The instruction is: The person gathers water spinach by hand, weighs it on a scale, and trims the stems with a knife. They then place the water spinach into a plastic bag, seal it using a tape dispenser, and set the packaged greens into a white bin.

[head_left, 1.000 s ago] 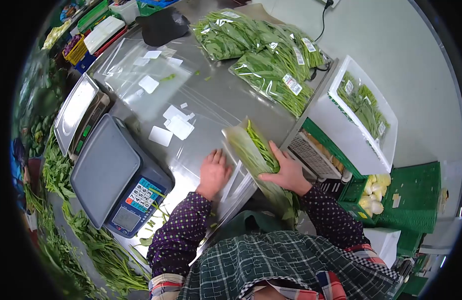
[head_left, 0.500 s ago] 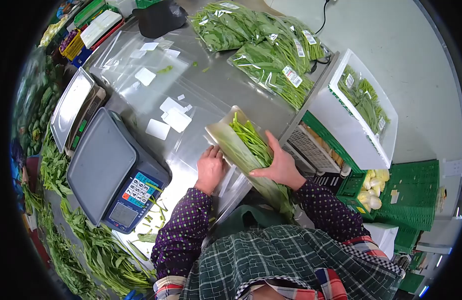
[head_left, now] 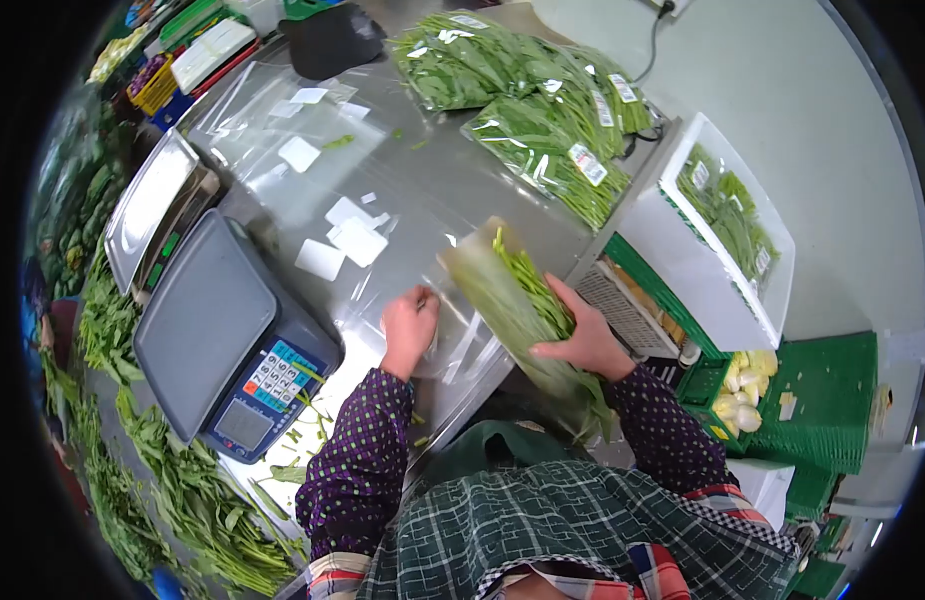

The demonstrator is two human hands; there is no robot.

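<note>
My right hand (head_left: 587,338) grips a bundle of leafy greens (head_left: 532,285), thumb across the front and fingers behind. A hazy, translucent sheet (head_left: 487,275) runs along the bundle's left side. The cut stems point away from me, and the leafy end hangs towards my apron. To the left, my left hand (head_left: 410,325) is closed, its fingers curled and pinched together, apart from the bundle. Whatever it pinches, if anything, is too small to make out. Flat clear plastic bags (head_left: 452,345) lie on the steel table beneath and beside it.
A digital scale (head_left: 212,320) stands on the left, with another scale (head_left: 157,215) behind it. Bagged greens (head_left: 522,100) lie at the back. White labels (head_left: 357,240) are scattered on the table. A foam box (head_left: 702,260) and green crates (head_left: 812,410) stand on the right.
My right hand has moved the bundle and its sheet slightly right and towards me. My left hand has drawn away to the left, off the sheet's edge.
</note>
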